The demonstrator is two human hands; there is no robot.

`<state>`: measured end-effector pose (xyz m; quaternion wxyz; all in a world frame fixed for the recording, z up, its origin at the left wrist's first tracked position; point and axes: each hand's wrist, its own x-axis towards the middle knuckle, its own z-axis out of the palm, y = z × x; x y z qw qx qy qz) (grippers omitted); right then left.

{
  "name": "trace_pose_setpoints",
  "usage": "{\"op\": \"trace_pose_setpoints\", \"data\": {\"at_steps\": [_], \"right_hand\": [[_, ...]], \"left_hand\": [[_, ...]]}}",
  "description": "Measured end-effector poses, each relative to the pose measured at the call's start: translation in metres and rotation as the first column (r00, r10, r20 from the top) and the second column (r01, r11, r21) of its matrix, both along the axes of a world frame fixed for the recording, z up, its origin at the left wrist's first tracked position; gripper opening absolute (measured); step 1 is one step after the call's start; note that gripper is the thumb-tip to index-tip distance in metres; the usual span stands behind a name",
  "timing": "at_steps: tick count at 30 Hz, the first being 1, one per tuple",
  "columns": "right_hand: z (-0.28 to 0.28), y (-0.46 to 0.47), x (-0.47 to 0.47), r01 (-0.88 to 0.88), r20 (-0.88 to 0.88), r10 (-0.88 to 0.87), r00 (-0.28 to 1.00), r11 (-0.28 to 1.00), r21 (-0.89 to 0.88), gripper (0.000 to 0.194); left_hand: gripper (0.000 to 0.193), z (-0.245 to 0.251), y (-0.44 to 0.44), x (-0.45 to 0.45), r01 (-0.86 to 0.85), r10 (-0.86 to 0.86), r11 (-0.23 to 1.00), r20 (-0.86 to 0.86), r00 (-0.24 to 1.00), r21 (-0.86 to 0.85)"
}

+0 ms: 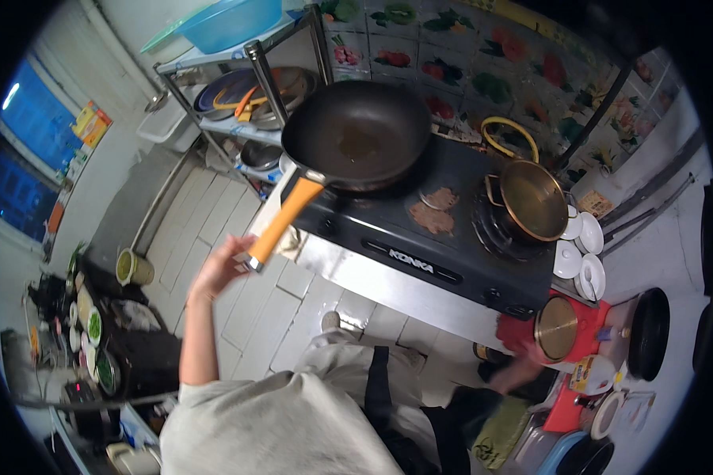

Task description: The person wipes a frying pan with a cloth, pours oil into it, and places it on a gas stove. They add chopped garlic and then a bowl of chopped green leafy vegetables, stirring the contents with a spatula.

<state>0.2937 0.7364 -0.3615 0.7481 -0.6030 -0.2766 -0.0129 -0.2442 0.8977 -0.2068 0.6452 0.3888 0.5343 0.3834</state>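
Note:
A dark wok [356, 133] with a little liquid in its bottom sits over the left side of a black gas stove [419, 237]. Its orange handle [288, 219] points down towards me. At the handle's end is my left hand [229, 264], blurred; whether its fingers close on the handle or only touch it is unclear. My right hand [520, 368], strongly blurred, is low on the right, beside a round metal lid or pot [555, 328] on a red surface; what it holds, if anything, does not show. A brass-coloured pot [532, 199] stands on the right burner.
White bowls [588, 231] stand right of the stove. An oil jug [592, 375] and a black pan [649, 333] are farther right. A metal shelf [237, 127] with pans rises behind left. A dark counter [145, 356] with dishes of chopped greens lies at lower left.

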Motion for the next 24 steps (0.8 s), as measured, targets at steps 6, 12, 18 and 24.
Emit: {"op": "trace_pose_setpoints", "data": {"at_steps": [6, 12, 18, 24], "right_hand": [[0.076, 0.15, -0.29, -0.999, -0.558, 0.83, 0.005, 0.022, 0.024, 0.041], [0.135, 0.222, -0.389, -0.83, -0.72, 0.614, -0.324, 0.181, 0.527, 0.034], [0.148, 0.24, -0.4, -0.84, -0.768, 0.588, -0.252, 0.262, 0.476, 0.016], [0.15, 0.239, -0.401, -0.786, -0.732, 0.632, -0.255, 0.306, 0.537, 0.018]], "left_hand": [[0.064, -0.042, 0.028, 0.017, 0.526, -0.104, 0.849, 0.961, 0.257, -0.049], [0.018, -0.019, 0.042, 0.025, 0.61, 0.119, 0.761, 0.972, 0.205, -0.222], [0.009, 0.009, 0.054, 0.019, 0.547, 0.027, 0.791, 0.91, 0.414, -0.273], [0.011, 0.026, 0.053, 0.025, 0.48, -0.1, 0.837, 0.791, 0.604, -0.261]]}}
